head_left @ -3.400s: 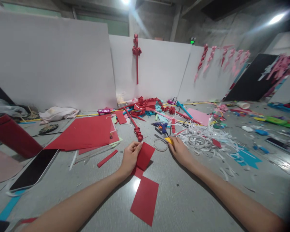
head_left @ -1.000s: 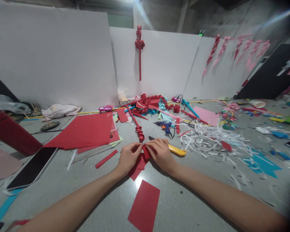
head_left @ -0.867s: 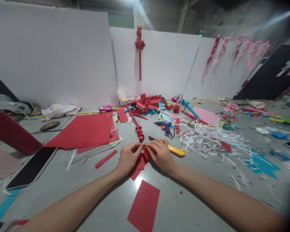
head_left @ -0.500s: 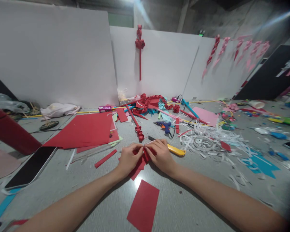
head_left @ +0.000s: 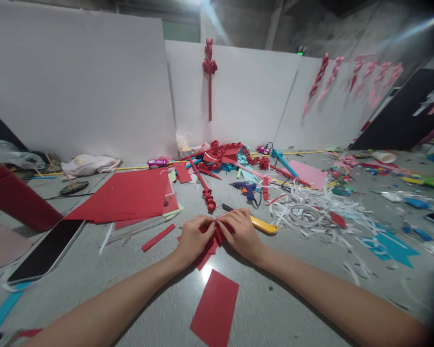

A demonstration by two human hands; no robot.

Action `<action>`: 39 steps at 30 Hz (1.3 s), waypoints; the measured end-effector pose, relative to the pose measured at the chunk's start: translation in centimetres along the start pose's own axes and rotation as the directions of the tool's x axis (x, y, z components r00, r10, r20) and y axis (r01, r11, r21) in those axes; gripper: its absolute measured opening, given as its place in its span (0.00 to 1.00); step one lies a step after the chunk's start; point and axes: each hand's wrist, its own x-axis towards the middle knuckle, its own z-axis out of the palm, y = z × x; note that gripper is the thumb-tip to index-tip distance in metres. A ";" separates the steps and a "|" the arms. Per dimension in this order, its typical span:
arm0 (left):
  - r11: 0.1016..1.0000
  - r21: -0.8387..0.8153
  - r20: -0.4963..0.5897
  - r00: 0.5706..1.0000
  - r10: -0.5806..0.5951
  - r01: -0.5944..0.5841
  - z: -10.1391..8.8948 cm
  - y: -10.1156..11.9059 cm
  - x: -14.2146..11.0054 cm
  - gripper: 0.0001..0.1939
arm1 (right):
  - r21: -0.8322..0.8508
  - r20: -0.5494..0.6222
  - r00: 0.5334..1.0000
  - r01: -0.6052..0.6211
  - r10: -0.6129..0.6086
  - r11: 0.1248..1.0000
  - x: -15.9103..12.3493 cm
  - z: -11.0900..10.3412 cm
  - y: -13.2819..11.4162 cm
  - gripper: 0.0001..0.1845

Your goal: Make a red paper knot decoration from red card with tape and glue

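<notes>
Low over the table, my left hand and my right hand meet fingertip to fingertip. Both are closed in a pinch on a small folded piece of red paper, much of it covered by the fingers. More red paper lies beneath them. A flat red paper rectangle rests nearer to me. Just past my right hand is a yellow utility knife, partly hidden by it. To the left of my left hand lies a narrow red strip.
Large red sheets and a phone lie at left, by a red cylinder. Farther off are a blue glue gun and a curled red paper piece. White paper strips heap at right. White panels stand behind.
Almost nothing differs. Both hands keep their pinch at the same spot, with only a very slight shift of the fingers and the view.
</notes>
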 end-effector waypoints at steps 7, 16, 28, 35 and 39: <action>1.000 0.023 0.002 1.000 0.005 -0.005 0.0 0.0 -0.1 0.08 | -0.014 -0.026 0.999 0.042 -0.042 0.999 0.0 0.0 -0.1 0.06; 1.000 0.028 0.006 1.000 0.009 -0.009 0.0 0.0 -0.1 0.07 | -0.002 -0.028 0.998 0.048 -0.048 0.999 0.1 0.0 -0.1 0.06; 1.000 0.027 -0.002 1.000 -0.001 0.001 0.0 -0.2 0.0 0.07 | 0.003 -0.014 0.999 0.045 -0.045 0.999 0.1 0.0 -0.1 0.07; 1.000 -0.004 -0.015 0.999 -0.028 0.028 0.1 0.1 0.0 0.07 | 0.011 -0.011 0.999 0.033 -0.033 0.999 0.1 -0.1 -0.2 0.08; 0.990 -0.094 -0.090 0.990 -0.112 0.104 0.0 -0.1 0.3 0.07 | -0.036 -0.104 0.991 -0.085 0.081 0.996 0.1 0.1 -0.1 0.15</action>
